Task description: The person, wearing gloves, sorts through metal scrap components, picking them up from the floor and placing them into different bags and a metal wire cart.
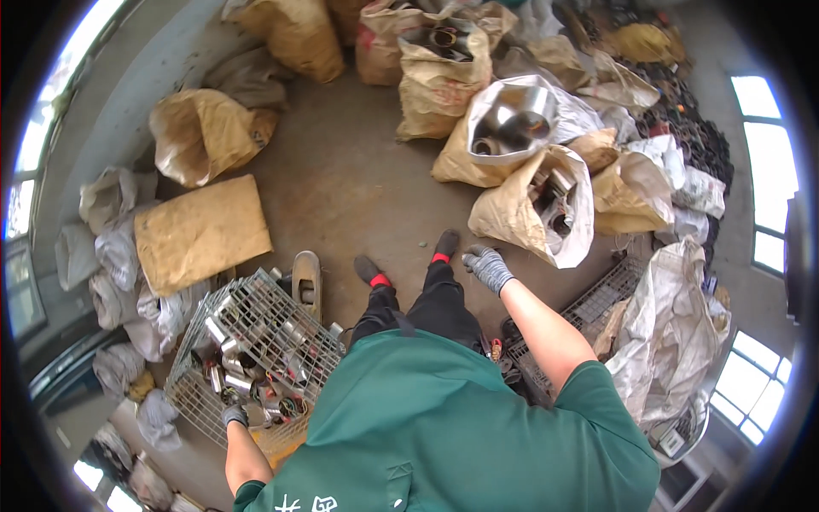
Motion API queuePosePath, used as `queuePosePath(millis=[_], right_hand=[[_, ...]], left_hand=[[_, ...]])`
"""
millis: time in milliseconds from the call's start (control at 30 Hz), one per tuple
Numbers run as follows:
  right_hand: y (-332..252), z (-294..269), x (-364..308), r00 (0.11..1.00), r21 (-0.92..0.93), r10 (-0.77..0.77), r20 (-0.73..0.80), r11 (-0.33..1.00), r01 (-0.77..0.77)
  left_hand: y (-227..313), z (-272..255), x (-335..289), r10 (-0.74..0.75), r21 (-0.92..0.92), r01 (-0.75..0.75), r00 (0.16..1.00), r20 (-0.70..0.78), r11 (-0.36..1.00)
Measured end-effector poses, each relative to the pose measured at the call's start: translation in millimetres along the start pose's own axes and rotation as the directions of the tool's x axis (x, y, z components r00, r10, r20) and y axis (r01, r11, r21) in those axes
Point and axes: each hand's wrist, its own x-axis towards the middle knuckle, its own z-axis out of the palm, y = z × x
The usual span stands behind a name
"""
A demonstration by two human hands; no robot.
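My left hand (235,416), in a grey glove, is at the near side of a wire mesh basket (192,394). Its fingers are curled against the heap of shiny cylindrical metal parts (239,381) and wires inside; what they grip is too small to make out. A second mesh panel (286,317) lies tilted over part of the heap. My right hand (488,269), also gloved, hangs out in front of me to the right with its fingers loosely apart. Nothing shows in it. Closest to it is an open woven sack (503,213) of metal pieces.
Another sack (465,162) holds large shiny cylinders. More sacks line the back and right. At left are a flat tan board (203,230) and an open bag (205,136). A long tan object (306,286) lies by my feet. Right of me stands a wire crate (607,294).
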Motion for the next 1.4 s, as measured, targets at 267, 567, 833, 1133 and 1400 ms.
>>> queuePosePath(millis=[267, 567, 833, 1133, 1400], right_hand=[[124.5, -105.0, 42.1, 0.759, 0.043, -0.036, -0.651, 0.996, 0.084], [177.8, -218.7, 173.7, 0.791, 0.557, 0.526, -0.312, 0.776, -0.297], [173.3, -214.1, 263.3, 0.804, 0.731, 0.571, -0.169, 0.619, -0.286], [344.9, -213.7, 312.2, 0.844, 0.045, 0.291, -0.450, 0.952, -0.304], [245.4, -194.9, 216.8, 0.887, -0.195, -0.154, -0.435, 0.978, 0.074]], left_hand=[[255.9, 30.0, -130.3, 0.539, -0.251, -0.491, 0.822, 0.184, 0.834], [367.2, 31.3, -252.3, 0.622, -0.240, -0.574, 0.705, 0.341, 0.783], [379.0, 47.1, -299.7, 0.513, -0.045, -0.539, 0.771, 0.377, 0.841], [437.0, 73.9, -333.4, 0.581, -0.190, -0.572, 0.645, 0.497, 0.798], [424.9, 62.0, -344.9, 0.550, -0.189, -0.529, 0.694, 0.465, 0.827]])
